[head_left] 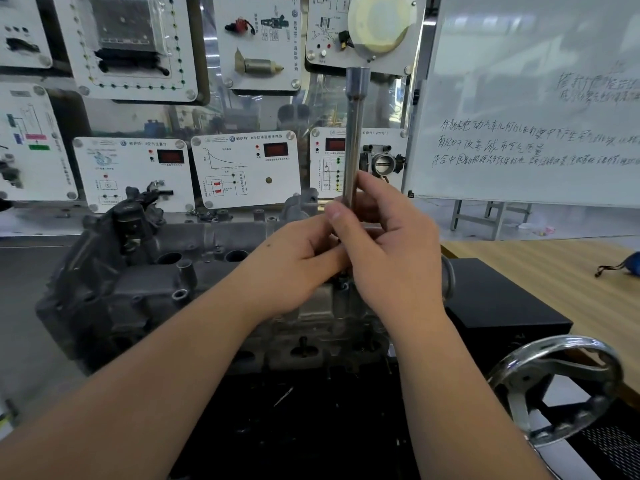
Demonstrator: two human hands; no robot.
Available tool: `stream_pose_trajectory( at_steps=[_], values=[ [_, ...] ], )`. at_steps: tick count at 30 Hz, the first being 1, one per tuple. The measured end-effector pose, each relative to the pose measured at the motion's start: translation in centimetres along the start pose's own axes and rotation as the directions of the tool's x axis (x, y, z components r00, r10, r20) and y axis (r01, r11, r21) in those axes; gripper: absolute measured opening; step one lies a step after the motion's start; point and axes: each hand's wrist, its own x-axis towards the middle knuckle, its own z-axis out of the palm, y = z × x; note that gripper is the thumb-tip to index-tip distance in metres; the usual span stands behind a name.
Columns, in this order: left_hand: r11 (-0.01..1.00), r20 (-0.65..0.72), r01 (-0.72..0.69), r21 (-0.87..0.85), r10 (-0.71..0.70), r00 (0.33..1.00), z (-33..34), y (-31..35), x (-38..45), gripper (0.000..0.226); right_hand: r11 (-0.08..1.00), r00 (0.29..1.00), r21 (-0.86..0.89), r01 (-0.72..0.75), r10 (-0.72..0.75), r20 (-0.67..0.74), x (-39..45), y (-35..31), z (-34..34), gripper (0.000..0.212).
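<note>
Far left, we log white training panels (131, 171) mounted upright on the back wall, each with diagrams and small red readouts. Below them a grey engine head (131, 278) sits low in front of us, bores and bolt bosses facing up. Over its right half comes the left hand (294, 268), thumb up and fingers bent in toward the lower shaft of the metal tube (354, 133), pinching it there; the fingertips are partly hidden behind the other hand. The tube stands nearly upright above the engine head, its wider socket end at the top, in front of the panels; we cannot tell whether its bottom end touches the engine. The right hand (388, 251) grips the shaft just beside and above the left, thumb across the near side and fingers curled round the back. Further right, a whiteboard (526, 98) with handwritten lines leans on its stand. Beneath it a black box (495, 299) sits just beside the engine, with a wooden tabletop (554, 265) behind carrying a blue pouch (630, 263) at the edge. Lower right, a chromed handwheel (554, 382) stands tilted, near the right forearm.
</note>
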Motion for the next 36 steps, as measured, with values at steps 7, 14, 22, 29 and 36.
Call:
stream_pose_trajectory(
  at_steps=[7,14,22,29,36],
  values=[
    [0.999,0.01,0.034,-0.022,-0.034,0.999,-0.24,-0.34,0.03,0.041,1.0,0.999,-0.023,-0.02,0.021,0.039,0.17,0.14,-0.19,0.044],
    [1.0,-0.003,0.002,-0.005,-0.002,1.0,-0.07,0.04,-0.12,0.035,1.0,0.999,-0.019,0.009,-0.01,-0.035,-0.03,-0.01,0.08,0.025],
    [1.0,0.008,0.009,-0.027,-0.009,1.0,-0.18,-0.14,-0.03,0.043,0.998,1.0,0.056,0.001,0.0,-0.019,0.06,0.23,-0.16,0.038],
    [1.0,0.01,-0.004,-0.015,0.004,1.0,-0.2,-0.09,-0.14,0.035,0.997,0.999,-0.078,0.025,-0.027,-0.024,0.02,-0.06,0.16,0.033],
    [1.0,0.02,0.009,-0.02,-0.008,1.0,-0.2,-0.14,-0.07,0.031,1.0,0.999,0.026,0.018,-0.019,0.048,-0.2,-0.1,0.15,0.044]
  ],
)
